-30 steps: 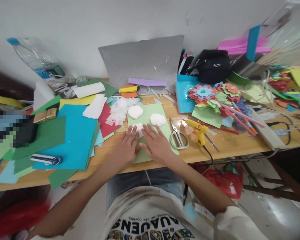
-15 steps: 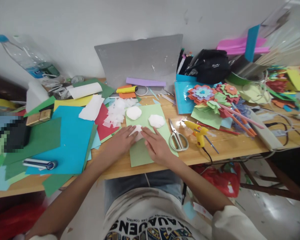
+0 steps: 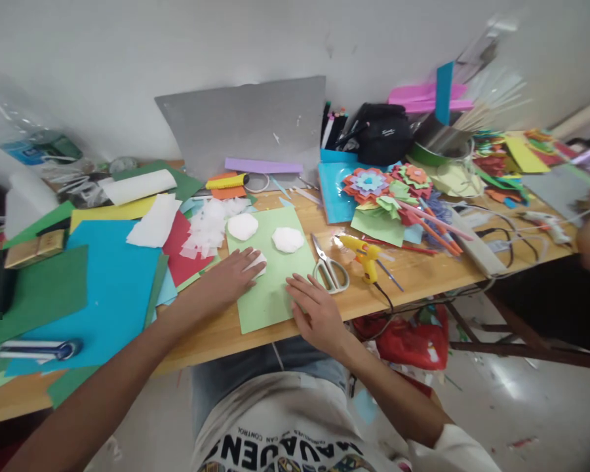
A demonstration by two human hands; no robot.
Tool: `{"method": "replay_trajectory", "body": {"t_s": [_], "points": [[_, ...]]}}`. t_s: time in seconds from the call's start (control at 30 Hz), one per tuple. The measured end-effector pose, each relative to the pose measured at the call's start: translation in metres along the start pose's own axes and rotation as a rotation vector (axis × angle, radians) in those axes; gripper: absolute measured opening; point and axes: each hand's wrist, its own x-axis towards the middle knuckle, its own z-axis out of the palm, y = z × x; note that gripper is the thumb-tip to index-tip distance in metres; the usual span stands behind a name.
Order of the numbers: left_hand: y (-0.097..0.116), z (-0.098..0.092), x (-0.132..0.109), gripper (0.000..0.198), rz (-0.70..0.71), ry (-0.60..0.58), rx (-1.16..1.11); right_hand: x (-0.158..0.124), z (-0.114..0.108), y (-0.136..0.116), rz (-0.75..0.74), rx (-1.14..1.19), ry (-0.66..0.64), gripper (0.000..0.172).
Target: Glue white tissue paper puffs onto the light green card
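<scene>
A light green sheet of paper (image 3: pixel 270 305) lies on the wooden table in front of me. Two rounded white paper pieces, one at the upper left (image 3: pixel 242 227) and one at the upper right (image 3: pixel 288 240), rest on it. Below them is a third white paper piece (image 3: pixel 260 263), partly covered by my left hand (image 3: pixel 233 272), whose fingers lie flat over it. My right hand (image 3: pixel 317 308) is at the sheet's right edge, fingers stretched out and holding nothing. Scissors (image 3: pixel 329 267) lie just beyond that hand, beside a yellow glue gun (image 3: pixel 362 254).
Blue paper (image 3: pixel 115 282), torn white tissue (image 3: pixel 211 223) and a stapler (image 3: pixel 39 351) lie to the left. A yellow cutter (image 3: pixel 227 181) sits behind the sheet. Layered paper flowers (image 3: pixel 368 183) and a power strip (image 3: pixel 479 246) are on the right. Part of another person shows at the far right.
My right hand has moved off the third white piece, toward the right and nearer to me. The left hand remains on that piece. The view has turned to the right.
</scene>
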Motion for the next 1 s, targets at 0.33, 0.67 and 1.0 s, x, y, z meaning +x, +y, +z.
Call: {"method": "replay_trajectory", "body": {"t_s": [0.33, 0.67, 1.0], "points": [[0.001, -0.002, -0.003, 0.057, 0.039, -0.001, -0.076, -0.052, -0.089, 0.059, 0.505, -0.351, 0.619, 0.018], [0.001, -0.045, -0.028, 0.045, -0.367, 0.147, 0.016, -0.033, -0.080, 0.114, 0.575, -0.233, 0.395, 0.055], [-0.122, -0.081, -0.058, 0.059, -1.076, 0.212, 0.234, -0.005, -0.078, 0.113, 0.727, -0.315, 0.118, 0.057]]}}
